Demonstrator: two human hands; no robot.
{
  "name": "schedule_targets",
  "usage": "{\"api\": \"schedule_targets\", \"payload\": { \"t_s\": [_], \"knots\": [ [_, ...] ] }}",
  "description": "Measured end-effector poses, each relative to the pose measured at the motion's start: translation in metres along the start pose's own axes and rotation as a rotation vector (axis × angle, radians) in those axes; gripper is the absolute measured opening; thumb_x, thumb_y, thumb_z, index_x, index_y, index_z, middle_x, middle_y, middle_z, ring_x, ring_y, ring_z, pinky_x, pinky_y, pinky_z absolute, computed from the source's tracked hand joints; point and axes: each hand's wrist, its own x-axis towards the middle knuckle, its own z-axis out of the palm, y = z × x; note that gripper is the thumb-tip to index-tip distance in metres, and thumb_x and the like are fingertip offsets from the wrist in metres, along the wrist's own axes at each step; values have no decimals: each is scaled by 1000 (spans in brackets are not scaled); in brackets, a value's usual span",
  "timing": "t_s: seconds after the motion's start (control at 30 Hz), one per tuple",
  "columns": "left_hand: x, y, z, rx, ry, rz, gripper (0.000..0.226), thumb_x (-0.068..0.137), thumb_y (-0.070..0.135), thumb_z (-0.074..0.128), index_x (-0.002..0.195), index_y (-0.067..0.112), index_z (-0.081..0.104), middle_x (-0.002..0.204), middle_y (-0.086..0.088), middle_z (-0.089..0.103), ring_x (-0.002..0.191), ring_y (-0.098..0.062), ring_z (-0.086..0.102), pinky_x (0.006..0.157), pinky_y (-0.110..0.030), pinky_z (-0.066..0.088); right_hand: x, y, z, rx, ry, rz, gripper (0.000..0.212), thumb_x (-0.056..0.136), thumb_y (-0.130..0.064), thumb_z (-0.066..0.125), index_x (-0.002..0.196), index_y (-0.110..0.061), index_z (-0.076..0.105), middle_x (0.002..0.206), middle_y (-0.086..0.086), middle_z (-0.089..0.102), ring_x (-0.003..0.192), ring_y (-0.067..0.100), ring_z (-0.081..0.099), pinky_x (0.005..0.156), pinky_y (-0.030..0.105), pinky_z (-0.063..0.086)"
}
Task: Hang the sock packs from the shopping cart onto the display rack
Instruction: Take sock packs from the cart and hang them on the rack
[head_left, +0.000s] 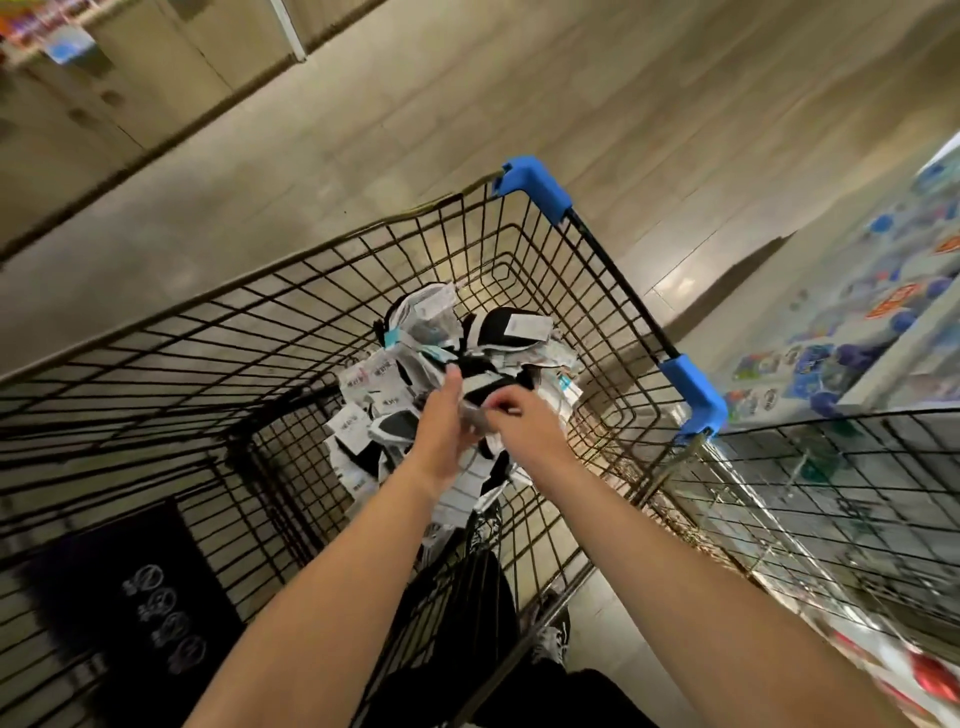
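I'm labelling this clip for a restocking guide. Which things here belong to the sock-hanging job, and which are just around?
Job:
- sock packs
- shopping cart
- wire grid rack, probably the display
- left hand and right hand, both at the pile

Just around:
- shelf of colourful goods
- black sign on the cart
- floor

Looks down into a black wire shopping cart (311, 270) with blue corner guards (540, 189). Lays the left hand (441, 431) flat against the heap of sock packs (415, 332); pinches one sock pack (483, 387) with the right hand (519, 418). Blurred wire rack (831, 467) at right.
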Motion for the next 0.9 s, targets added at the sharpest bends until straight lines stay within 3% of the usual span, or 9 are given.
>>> {"api": "schedule_targets", "payload": {
  "t_s": [0.07, 0.13, 0.2, 0.27, 0.37, 0.5, 0.67, 0.8, 0.9],
  "knots": [
    [-5, -4, -1, -7, 45, -39, 72, 88, 56, 68, 146, 22, 43, 120, -11, 69, 105, -24, 71, 101, -51, 55, -12, -2, -1, -49, -69, 36, 8, 90, -11, 63, 92, -17, 67, 96, 2, 67, 87, 19, 61, 73, 31, 47],
    [-12, -6, -3, 34, 90, -34, 75, 84, 50, 73, 149, 29, 41, 139, -9, 62, 121, -27, 65, 104, -52, 52, -17, -2, -2, 47, 43, 70, 8, 91, -10, 59, 96, -15, 61, 97, 7, 63, 88, 24, 62, 71, 31, 50],
    [-25, -6, -2, 32, 60, 9, 59, 92, 36, 69, 145, 24, 45, 136, -6, 66, 119, -27, 67, 102, -50, 53, -17, -2, -5, 187, 160, 107, 15, 94, -20, 59, 108, -22, 57, 114, 11, 59, 101, 28, 63, 86, 41, 56],
    [-37, -6, -2, 11, 9, 34, 39, 98, 18, 63, 136, 21, 55, 124, -6, 72, 112, -26, 71, 95, -45, 57, -14, -2, -9, 285, 118, 176, 35, 97, -34, 60, 130, -28, 51, 127, 6, 57, 114, 26, 60, 99, 48, 52],
    [-53, -5, -5, 74, -70, 74, 36, 96, 10, 61, 130, 23, 60, 115, -4, 75, 100, -19, 74, 78, -33, 60, -15, -6, -14, 394, 17, 227, 48, 99, -41, 60, 142, -26, 48, 132, 3, 61, 117, 22, 62, 102, 48, 52],
    [-65, -6, -8, 127, -118, 94, 35, 96, 8, 60, 127, 23, 61, 116, -5, 75, 102, -21, 74, 86, -38, 58, -22, -9, -14, 369, 60, 171, 31, 103, -16, 54, 133, -19, 57, 116, -1, 67, 102, 15, 65, 89, 38, 57],
    [-69, -1, -7, 102, -51, 141, 30, 101, 24, 58, 130, 25, 61, 117, -2, 75, 103, -18, 72, 79, -29, 55, -28, -10, -9, 339, 182, 183, 33, 99, -9, 51, 128, -23, 56, 115, 2, 67, 100, 19, 66, 83, 40, 59],
    [-56, 0, -5, 125, 31, 150, 27, 101, 34, 61, 125, 22, 66, 112, -5, 77, 104, -25, 74, 92, -49, 59, -27, -10, -8, 327, 43, 189, 32, 95, -8, 53, 121, -25, 62, 105, -1, 70, 94, 15, 68, 78, 36, 60],
    [-39, 4, -3, 213, 133, 200, 25, 100, 33, 62, 121, 21, 67, 107, -6, 77, 96, -23, 75, 87, -48, 62, -14, -4, -9, 320, 13, 209, 29, 95, -10, 52, 100, -33, 69, 106, -1, 73, 98, 16, 69, 75, 33, 56]
  ]
}}
